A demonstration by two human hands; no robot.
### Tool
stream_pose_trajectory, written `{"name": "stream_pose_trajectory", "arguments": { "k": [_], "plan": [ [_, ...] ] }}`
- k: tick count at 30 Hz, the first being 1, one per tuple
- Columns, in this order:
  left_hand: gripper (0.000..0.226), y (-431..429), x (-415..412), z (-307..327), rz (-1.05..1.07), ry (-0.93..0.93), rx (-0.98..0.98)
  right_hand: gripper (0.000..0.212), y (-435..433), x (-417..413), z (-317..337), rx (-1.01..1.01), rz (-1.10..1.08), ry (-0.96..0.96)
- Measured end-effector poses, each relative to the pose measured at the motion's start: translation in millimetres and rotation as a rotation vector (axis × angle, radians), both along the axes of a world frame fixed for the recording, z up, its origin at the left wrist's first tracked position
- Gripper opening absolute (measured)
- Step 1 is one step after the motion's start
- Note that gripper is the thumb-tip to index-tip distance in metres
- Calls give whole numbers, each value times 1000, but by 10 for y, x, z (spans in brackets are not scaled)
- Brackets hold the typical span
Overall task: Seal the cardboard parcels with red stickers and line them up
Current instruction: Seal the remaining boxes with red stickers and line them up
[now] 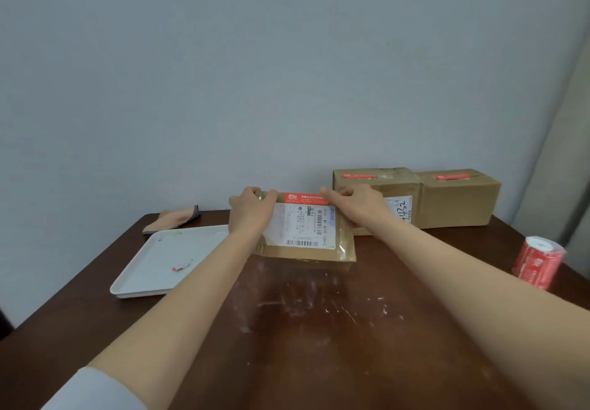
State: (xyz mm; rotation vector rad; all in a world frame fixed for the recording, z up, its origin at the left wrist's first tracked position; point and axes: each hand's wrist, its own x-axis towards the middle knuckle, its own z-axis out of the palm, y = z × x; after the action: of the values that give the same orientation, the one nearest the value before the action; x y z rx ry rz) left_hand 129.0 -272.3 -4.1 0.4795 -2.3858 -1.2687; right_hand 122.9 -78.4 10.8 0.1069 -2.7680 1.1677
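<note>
Both our left hand and right hand grip the parcel, its length between them; sealed boxes sit just beyond the right.

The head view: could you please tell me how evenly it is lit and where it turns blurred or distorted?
Head view: light soft and even, shadows faint; a dull sheen on the table in the middle; the roll of red stickers at the right edge smeared and stretched by the wide lens; small print on the parcel label too soft to read.
</note>
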Motion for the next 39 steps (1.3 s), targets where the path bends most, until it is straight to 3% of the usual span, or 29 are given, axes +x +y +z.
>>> {"name": "stream_pose_trajectory", "arguments": {
  "k": [4,10,17,21,25,34,39],
  "plan": [
    [61,360,237,-73,-83,-44,-100,68,371,312,-4,15,-52,-39],
    [73,849,422,-161,-201,-86,-181,44,882,602,-106,75,-130,-36],
    [65,1059,536,-243,-285,-58,-239,47,1148,717,-161,102,-151,-29],
    [45,1034,609,-240,-363,81,-401,52,1119,729,-231,154,-182,28],
    [40,1006,643,-250,-392,186,-520,48,1107,717,-261,154,-190,59],
    [32,1084,604,-239,-354,201,-366,40,1110,739,-277,150,-207,99],
    [26,1143,620,-218,-310,199,-454,41,1118,756,-305,127,-217,96]
  ]
}}
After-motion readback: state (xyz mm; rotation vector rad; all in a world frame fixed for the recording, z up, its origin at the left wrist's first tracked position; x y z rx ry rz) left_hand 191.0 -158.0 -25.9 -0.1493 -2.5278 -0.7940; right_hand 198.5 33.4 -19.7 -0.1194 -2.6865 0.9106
